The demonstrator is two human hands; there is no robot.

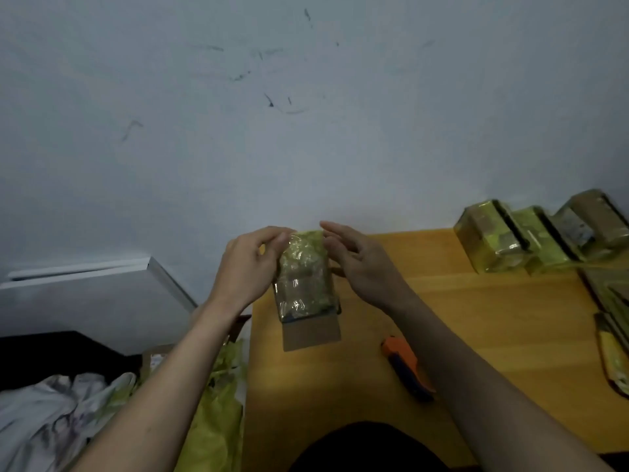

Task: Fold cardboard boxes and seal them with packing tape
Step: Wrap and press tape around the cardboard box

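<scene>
Here, one small cardboard box (304, 284), wrapped in glossy crinkled tape, is pinched by the left hand (246, 267); the right hand (357, 264) touches it flat-fingered above the wooden surface (493, 335). Three taped boxes (537, 233) line the wall.

Head camera; faces forward-down; close over table (476, 318); wall (306, 131) behind

Yellow-green tape, brown cardboard, orange wood.

The box (304, 277) is wrapped in shiny yellow-green tape, its bare flap plain brown. The table (476, 321) is orange-tan wood; the cutter (406, 367) orange and dark blue; the wall (238, 131) pale grey-blue, scuffed dark.
</scene>
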